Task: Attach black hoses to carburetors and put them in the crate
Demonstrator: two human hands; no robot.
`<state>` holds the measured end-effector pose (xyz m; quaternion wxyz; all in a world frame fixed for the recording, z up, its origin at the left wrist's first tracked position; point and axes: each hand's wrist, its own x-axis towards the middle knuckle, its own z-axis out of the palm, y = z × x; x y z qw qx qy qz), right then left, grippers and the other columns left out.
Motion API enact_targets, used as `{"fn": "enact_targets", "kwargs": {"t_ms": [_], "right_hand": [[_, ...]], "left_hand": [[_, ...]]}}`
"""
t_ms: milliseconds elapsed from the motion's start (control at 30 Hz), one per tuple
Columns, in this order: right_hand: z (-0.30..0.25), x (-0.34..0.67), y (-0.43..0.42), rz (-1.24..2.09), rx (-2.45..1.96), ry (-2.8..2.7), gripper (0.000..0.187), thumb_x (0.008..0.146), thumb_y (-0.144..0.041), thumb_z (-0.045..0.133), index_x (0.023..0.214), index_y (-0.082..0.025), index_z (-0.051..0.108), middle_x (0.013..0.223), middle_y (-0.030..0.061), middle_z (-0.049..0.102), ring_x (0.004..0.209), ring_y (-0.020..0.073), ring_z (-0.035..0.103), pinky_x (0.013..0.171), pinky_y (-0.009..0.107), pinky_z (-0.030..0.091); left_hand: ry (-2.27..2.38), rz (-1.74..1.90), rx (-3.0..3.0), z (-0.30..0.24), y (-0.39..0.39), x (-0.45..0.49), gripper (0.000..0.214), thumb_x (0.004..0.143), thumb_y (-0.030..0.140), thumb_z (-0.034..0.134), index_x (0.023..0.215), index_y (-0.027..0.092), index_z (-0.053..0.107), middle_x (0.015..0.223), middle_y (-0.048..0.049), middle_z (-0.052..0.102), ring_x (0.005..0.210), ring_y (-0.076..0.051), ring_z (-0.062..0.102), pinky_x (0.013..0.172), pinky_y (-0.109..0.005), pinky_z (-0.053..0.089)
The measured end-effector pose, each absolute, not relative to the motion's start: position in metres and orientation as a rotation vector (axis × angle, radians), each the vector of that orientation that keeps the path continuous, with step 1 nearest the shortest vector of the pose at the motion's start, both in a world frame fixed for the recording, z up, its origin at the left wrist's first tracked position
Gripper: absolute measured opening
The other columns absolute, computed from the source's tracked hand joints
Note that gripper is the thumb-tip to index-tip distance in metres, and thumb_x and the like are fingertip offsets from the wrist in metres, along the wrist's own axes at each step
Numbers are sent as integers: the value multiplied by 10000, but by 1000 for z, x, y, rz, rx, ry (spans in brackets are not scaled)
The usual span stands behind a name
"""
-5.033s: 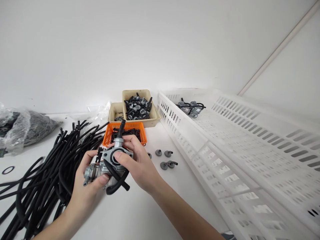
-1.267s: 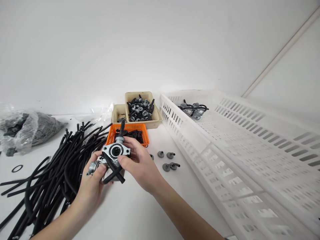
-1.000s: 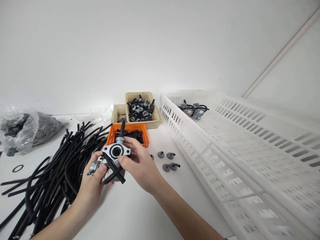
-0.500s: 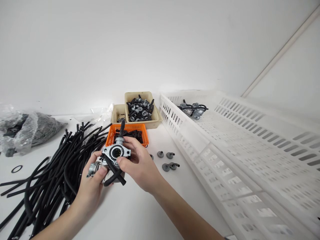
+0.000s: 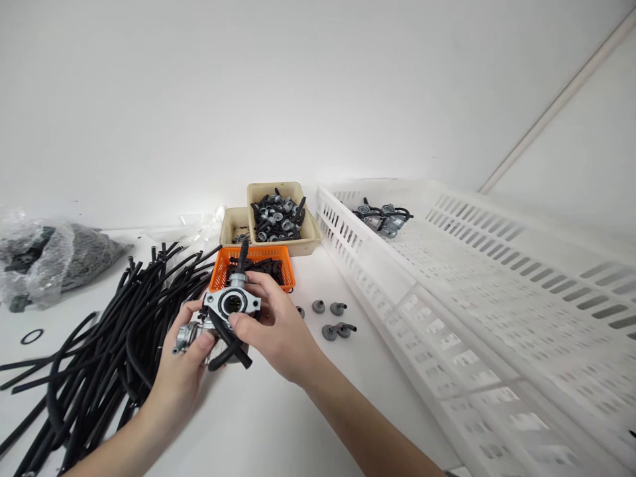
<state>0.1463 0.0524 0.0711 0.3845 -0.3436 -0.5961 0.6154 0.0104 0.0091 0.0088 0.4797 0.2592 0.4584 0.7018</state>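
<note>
Between both hands, above the white table, is a silver carburetor [image 5: 215,303] with its round bore facing up toward me. My left hand [image 5: 186,351] grips its lower left side, thumb on the metal body. My right hand [image 5: 275,331] holds the right side, its thumb by the flange near the bore. A short black hose [image 5: 232,351] crosses the front of the body, and a black ribbed piece [image 5: 242,257] sticks up from the top. The far side of the carburetor and several fingertips are hidden.
Black hoses [image 5: 99,371] lie piled at left, beside a plastic bag [image 5: 64,262] of dark parts and a black ring [image 5: 32,336]. An orange basket [image 5: 289,268] and beige bins [image 5: 313,245] stand behind. Several grey fittings [image 5: 328,332] sit before a white crate [image 5: 407,318] holding other carburetors [image 5: 390,222].
Almost nothing differs. The carburetor and both hands have barely shifted, and the grip is the same.
</note>
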Motion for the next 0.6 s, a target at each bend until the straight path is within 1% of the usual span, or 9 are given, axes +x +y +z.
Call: {"fn": "enact_targets", "kwargs": {"t_ms": [133,300,500,600], "right_hand": [[71,146,52,1556,-878,-1522,464,713,-186,671,1152,-224,526,1110,42,645,960,178,632,836,317,524],[72,146,51,1572,-885,-1494,480,704,-179,683,1154,-221,522,1137,49,637,985,183,635,871,327,515],[74,146,52,1636,-835,-1426,379,787,-270,638,1149,-219,539,1147,56,644,1037,192,628,892,327,505],[75,146,52,1651,-828,-1393,332,810,-280,607,1129,-206,552,1167,66,647,1057,198,622,923,335,488]], "left_hand": [[1126,1717,629,9,9,10,577,453,452,891,889,206,604,658,59,585,478,-66,487,397,-153,421],[1121,1701,637,10,9,11,568,449,486,883,852,199,604,628,58,577,447,-50,455,390,-141,401],[1113,1712,635,9,9,10,583,447,482,889,876,197,615,675,49,585,467,-54,464,388,-147,404],[1098,1711,644,9,8,9,599,435,487,892,882,198,617,671,51,576,455,-50,449,373,-146,390]]}}
